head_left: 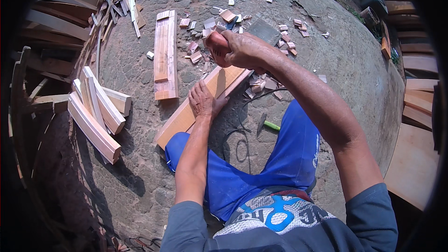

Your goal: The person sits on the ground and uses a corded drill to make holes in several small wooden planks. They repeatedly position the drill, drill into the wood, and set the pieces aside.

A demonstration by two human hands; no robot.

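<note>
A long wooden board lies slantwise in front of me, its near end by my left knee. My left hand lies flat across its middle, fingers and thumb spread on the wood. Toward the far end, my right hand is wrapped round the orange-red power tool, which has vent slots in its body. A flat grey plate shows just beyond that hand; whether it belongs to the tool I cannot tell. The tool's working end is hidden behind my hand and wrist.
Small wood offcuts litter the ground round the far end. Another board lies to the left, near stacked wooden pieces. A hammer with a green handle and a black cable lie between my legs. Planks line both sides.
</note>
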